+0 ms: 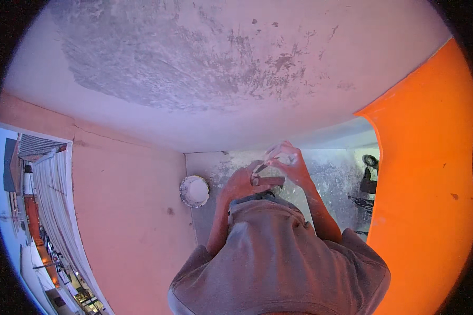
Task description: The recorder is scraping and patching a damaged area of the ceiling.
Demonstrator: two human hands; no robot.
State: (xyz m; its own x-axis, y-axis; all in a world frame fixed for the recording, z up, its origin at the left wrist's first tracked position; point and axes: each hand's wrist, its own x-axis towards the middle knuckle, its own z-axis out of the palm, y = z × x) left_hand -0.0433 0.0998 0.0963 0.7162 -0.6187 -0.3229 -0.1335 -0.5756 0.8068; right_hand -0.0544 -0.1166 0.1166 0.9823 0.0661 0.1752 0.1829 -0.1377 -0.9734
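In front of my chest both hands are close together. My left hand (239,181) is closed around a flat, reddish-brown bar-shaped piece (270,181), which sticks out to the right from the fingers. My right hand (290,161) is just above and to the right, with white smears on its fingers. Its thumb and fingertips are bent into a pinch at a small dark, thin piece (260,168) beside the left fingers. How that piece joins the brown bar is too small to tell.
A round container (194,191) of white material stands on the white-spattered floor (326,173), left of my hands. Ahead is a pale wall (194,63) with grey patches. A pink wall (131,205) with a window lies left, an orange wall (425,157) right. Dark objects (369,184) lie near the orange wall.
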